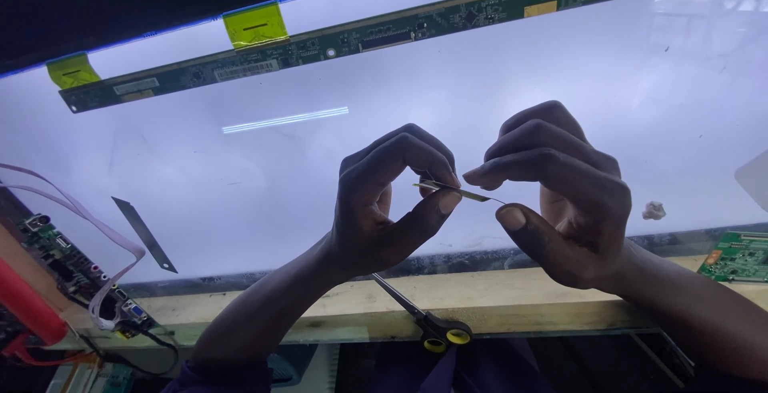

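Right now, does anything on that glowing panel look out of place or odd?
A few loose bits lie on the lit panel: a dark blade-like strip at the left, askew, and a small crumpled scrap at the right. Scissors rest on the wooden edge. Nothing looks spilled or clearly broken.

Electronics repair workshop: lit screen panel (400, 145), circuit boards (376, 37), scissors (428, 321).

The lit panel (240, 161) showed pale white-lavender. The long circuit strip (360, 39) along its top was dark green, with yellow tape tabs (254, 23). The scissors (436, 331) had black handles with yellow-lined loops. The strip (460, 192) held between the hands was olive-gold. The tabletop (512, 293) edge was pale tan. The ribbon cable (72, 209) was pinkish white; the blade-shaped piece (144, 235) dark grey.
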